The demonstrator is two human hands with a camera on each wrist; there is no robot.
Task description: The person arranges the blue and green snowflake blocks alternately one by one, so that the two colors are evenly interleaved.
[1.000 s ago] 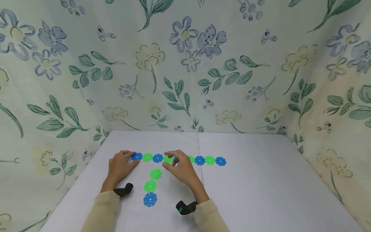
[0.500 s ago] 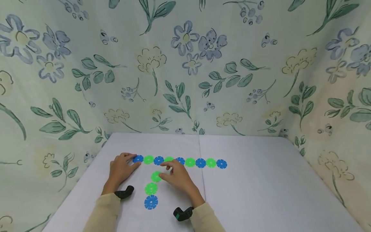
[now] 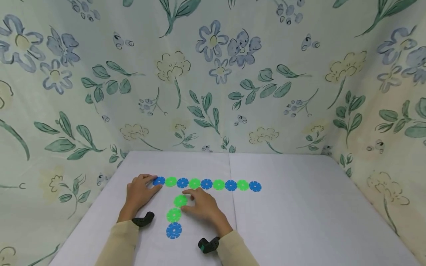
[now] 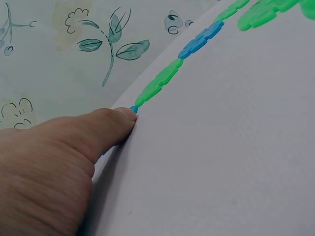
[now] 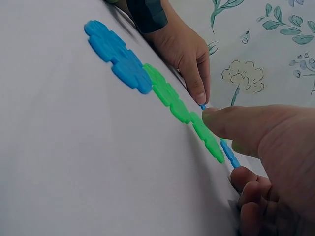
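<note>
Flat plastic snowflake discs, green and blue in turn, form a row on the white table [image 3: 283,221]. At its left end my left hand [image 3: 139,192] holds the blue snowflake disc [image 3: 159,181] between thumb and index finger; the left wrist view shows the thumb [image 4: 118,120] pressing at its edge. My right hand [image 3: 203,205] reaches around a loose green snowflake disc [image 3: 180,201] below the row. Its thumb and index finger are spread at the near and far edges, close to that disc. In the right wrist view the thumb partly overlaps the green disc [image 5: 206,140].
Below the loose green disc lie another green disc [image 3: 173,215] and a blue disc [image 3: 174,231], close together. The row ends at a blue disc [image 3: 255,186] on the right. Floral cloth [image 3: 213,111] hangs behind the table and at both sides.
My right hand has moved from the row's middle down and left to the loose green disc, uncovering the row's middle discs. My left hand stays on the end blue disc.
</note>
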